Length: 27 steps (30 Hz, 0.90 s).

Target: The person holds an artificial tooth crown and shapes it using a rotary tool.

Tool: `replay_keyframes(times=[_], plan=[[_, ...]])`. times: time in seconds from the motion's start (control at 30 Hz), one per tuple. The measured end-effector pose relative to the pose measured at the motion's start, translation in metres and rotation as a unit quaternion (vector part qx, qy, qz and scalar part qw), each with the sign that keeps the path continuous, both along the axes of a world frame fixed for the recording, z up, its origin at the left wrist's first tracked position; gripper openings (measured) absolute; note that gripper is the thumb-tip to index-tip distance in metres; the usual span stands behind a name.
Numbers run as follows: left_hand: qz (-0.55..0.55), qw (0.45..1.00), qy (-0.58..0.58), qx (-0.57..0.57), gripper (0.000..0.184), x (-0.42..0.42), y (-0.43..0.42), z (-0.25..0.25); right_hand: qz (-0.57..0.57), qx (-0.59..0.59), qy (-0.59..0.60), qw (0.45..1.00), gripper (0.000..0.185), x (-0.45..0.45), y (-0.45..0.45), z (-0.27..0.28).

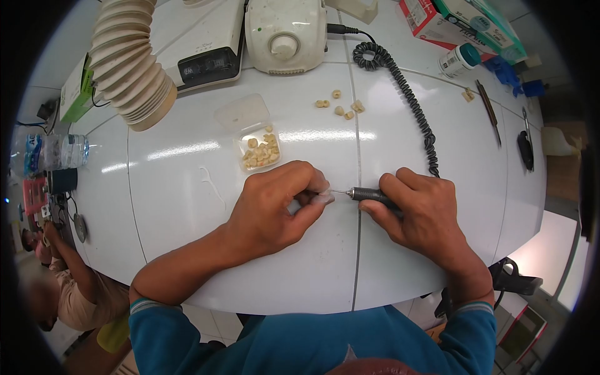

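Observation:
My right hand is wrapped round a dark rotary handpiece, its thin metal bur pointing left. A coiled black cord runs down to behind this hand. Facing it, my left hand pinches something small between thumb and fingers, right at the bur's tip. The fingertips hide that piece, and pale dust coats them. Just beyond my left hand stands a small clear plastic box with its lid raised, holding several tooth-coloured dental crowns.
More loose crowns lie farther back. A control unit with a knob and a ribbed suction hose stand at the back. At right are a capped bottle, boxes and a pointed tool. Another person sits at left.

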<state>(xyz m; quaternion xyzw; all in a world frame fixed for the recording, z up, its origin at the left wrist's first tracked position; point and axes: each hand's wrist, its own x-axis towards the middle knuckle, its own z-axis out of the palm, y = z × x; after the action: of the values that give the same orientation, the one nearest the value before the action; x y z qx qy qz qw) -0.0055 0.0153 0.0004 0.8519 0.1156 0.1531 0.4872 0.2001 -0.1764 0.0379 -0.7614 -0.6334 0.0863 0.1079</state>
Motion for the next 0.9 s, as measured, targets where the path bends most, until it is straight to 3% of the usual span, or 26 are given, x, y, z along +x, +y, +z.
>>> replay_keyframes(times=[0.9], plan=[[-0.008, 1.0, 0.013, -0.003, 0.022, -0.0013, 0.0001, 0.0002, 0.005, -0.005, -0.001, 1.0, 0.043, -0.0006, 0.0011, 0.0004]])
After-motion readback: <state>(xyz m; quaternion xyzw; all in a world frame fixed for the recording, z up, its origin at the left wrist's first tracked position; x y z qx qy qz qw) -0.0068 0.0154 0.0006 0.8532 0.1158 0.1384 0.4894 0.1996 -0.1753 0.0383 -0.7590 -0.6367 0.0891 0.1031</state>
